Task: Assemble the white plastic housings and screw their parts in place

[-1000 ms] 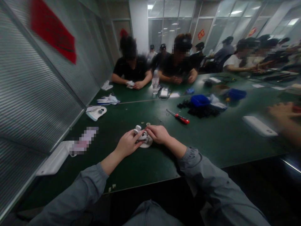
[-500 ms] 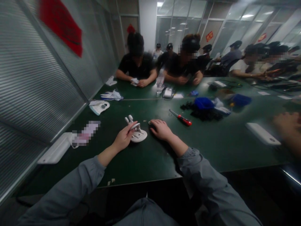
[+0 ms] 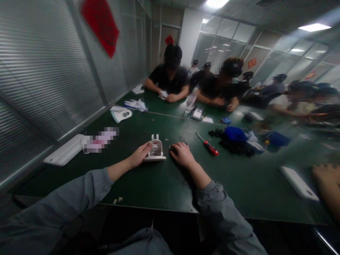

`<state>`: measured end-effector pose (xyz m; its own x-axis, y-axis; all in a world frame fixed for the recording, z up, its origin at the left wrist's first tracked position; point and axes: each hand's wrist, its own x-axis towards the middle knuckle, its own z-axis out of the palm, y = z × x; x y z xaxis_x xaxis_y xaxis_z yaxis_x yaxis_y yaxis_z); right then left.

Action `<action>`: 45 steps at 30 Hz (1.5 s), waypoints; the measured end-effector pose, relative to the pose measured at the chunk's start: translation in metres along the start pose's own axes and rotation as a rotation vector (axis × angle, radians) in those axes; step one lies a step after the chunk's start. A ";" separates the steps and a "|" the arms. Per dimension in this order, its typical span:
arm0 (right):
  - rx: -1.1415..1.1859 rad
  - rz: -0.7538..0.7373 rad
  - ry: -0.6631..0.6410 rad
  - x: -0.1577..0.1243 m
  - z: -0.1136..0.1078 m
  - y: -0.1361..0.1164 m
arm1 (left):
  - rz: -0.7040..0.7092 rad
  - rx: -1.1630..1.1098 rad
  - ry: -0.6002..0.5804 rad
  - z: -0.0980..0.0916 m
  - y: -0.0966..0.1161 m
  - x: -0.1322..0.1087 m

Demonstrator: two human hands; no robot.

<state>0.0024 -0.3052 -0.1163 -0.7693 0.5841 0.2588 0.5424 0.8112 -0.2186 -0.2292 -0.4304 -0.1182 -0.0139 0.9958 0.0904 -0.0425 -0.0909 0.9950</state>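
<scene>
My left hand is closed on the left side of a white plastic part, which has an arched open frame, two short prongs at its far end and a flat base edge facing me. It is held at the table surface. To its right, my right hand rests low over the table with bent fingers. A small dark rounded piece shows by its fingertips, mostly covered. Further right lies a screwdriver with a red and black handle.
Blue trays stand among black pieces and gloves at the right. A white power bank-like box lies near another person's hand. At the left are a long white case, a mask-like white item and gloves. People sit opposite.
My left hand has turned the white part, so its round base now shows edge-on and its prongs point away from me. My right hand stays beside it. The camera view has shifted.
</scene>
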 end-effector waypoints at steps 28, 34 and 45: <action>0.183 -0.037 0.177 0.000 -0.006 -0.009 | 0.017 0.041 -0.068 -0.001 0.003 -0.002; 0.396 -0.199 0.549 -0.008 -0.022 -0.028 | 0.005 0.094 -0.042 0.002 0.005 -0.004; 0.427 -0.412 0.292 -0.010 -0.019 -0.048 | 0.210 0.355 -0.108 0.006 0.010 -0.011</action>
<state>-0.0098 -0.3497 -0.0904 -0.7295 0.2605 0.6324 -0.0045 0.9228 -0.3853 -0.2235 -0.4418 -0.1087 0.1195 0.9532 0.2777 0.2975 -0.3012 0.9060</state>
